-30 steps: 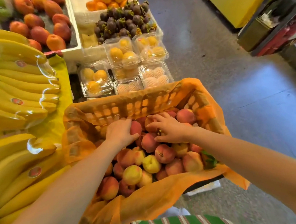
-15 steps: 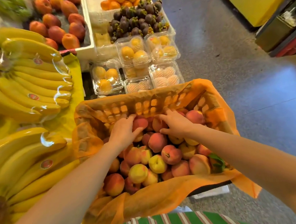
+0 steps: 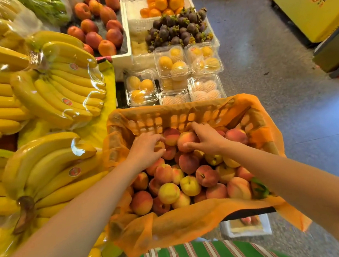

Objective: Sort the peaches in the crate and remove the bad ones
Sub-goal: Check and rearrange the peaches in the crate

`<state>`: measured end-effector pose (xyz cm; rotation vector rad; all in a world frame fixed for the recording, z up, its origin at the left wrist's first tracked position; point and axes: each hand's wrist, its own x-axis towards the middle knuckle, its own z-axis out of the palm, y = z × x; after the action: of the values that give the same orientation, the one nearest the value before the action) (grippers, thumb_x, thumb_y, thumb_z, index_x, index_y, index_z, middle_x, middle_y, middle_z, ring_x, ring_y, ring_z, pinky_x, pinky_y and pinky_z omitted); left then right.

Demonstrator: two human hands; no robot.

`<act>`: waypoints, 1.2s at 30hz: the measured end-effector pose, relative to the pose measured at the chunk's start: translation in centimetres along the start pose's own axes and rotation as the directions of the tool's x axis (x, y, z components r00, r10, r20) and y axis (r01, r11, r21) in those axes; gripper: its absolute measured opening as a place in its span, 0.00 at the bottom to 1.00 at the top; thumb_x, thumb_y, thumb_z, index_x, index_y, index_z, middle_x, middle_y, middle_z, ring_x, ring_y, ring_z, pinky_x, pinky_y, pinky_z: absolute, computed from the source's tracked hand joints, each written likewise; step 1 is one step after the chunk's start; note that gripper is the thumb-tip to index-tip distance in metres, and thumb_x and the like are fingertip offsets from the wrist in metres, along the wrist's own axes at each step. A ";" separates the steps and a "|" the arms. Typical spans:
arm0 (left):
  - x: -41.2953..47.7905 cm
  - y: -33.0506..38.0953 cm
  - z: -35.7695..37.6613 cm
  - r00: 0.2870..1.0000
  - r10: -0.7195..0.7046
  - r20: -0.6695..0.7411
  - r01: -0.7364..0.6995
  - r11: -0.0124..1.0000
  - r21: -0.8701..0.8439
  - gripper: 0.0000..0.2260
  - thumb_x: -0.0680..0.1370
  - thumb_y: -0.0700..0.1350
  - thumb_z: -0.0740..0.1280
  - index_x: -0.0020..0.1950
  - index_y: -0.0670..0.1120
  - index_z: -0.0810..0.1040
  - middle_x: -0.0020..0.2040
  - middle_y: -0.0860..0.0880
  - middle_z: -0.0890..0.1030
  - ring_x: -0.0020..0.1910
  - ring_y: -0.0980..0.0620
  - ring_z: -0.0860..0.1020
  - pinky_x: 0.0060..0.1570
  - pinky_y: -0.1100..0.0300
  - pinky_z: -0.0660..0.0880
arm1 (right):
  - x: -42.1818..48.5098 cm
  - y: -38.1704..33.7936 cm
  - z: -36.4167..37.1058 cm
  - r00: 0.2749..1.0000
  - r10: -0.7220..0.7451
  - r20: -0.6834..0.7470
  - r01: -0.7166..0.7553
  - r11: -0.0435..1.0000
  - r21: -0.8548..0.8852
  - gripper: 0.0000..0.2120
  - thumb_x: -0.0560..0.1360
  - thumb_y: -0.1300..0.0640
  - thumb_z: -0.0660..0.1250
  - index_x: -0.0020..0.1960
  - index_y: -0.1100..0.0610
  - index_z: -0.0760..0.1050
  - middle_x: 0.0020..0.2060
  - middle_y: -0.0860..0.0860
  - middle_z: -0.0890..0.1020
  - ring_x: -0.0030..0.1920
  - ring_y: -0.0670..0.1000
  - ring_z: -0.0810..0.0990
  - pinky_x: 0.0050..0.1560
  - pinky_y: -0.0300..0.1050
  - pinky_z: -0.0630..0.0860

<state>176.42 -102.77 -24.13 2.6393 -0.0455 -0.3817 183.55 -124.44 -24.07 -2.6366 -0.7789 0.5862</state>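
At a market fruit stall, beside bagged bananas, peaches fill an orange-lined crate. At its far end the right hand grips a reddish peach; the left hand pinches a smaller peach alongside.

Film-wrapped banana bunches at 8 to 10 o'clock, red-orange stone fruit in a white tray at 11, oranges and dark mangosteens at 12, clear clamshell boxes of yellow fruit just below them — yellow carton at 2, grey floor at 3.
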 end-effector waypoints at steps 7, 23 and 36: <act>-1.9 0.8 0.1 0.879 -0.007 0.476 -0.079 0.984 0.160 0.27 0.76 0.53 0.68 0.74 0.52 0.65 0.65 0.47 0.73 0.62 0.44 0.73 0.57 0.51 0.73 | 0.3 -2.2 0.3 0.998 -0.047 0.050 0.037 0.981 0.190 0.26 0.74 0.45 0.71 0.64 0.59 0.69 0.50 0.50 0.74 0.48 0.51 0.73 0.45 0.44 0.67; -2.2 1.2 1.9 0.996 -0.068 0.060 0.069 0.997 -0.021 0.35 0.72 0.57 0.72 0.74 0.53 0.61 0.69 0.45 0.67 0.64 0.43 0.72 0.59 0.50 0.73 | 0.4 -3.7 2.5 0.997 -0.056 0.046 0.041 0.959 0.280 0.23 0.73 0.46 0.72 0.62 0.55 0.71 0.56 0.52 0.79 0.52 0.50 0.77 0.52 0.48 0.76; -1.0 1.1 0.0 0.996 0.032 0.087 -0.039 0.996 0.080 0.28 0.70 0.58 0.74 0.63 0.51 0.66 0.54 0.47 0.75 0.51 0.46 0.74 0.47 0.52 0.72 | -2.0 -0.8 0.8 0.962 -0.062 0.266 -0.041 0.931 0.364 0.22 0.76 0.51 0.69 0.68 0.55 0.70 0.64 0.52 0.76 0.63 0.49 0.75 0.56 0.38 0.71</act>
<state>175.50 -103.69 -23.35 2.6975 -0.1385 -0.4909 181.34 -124.80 -23.82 -2.2330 -0.6787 1.0049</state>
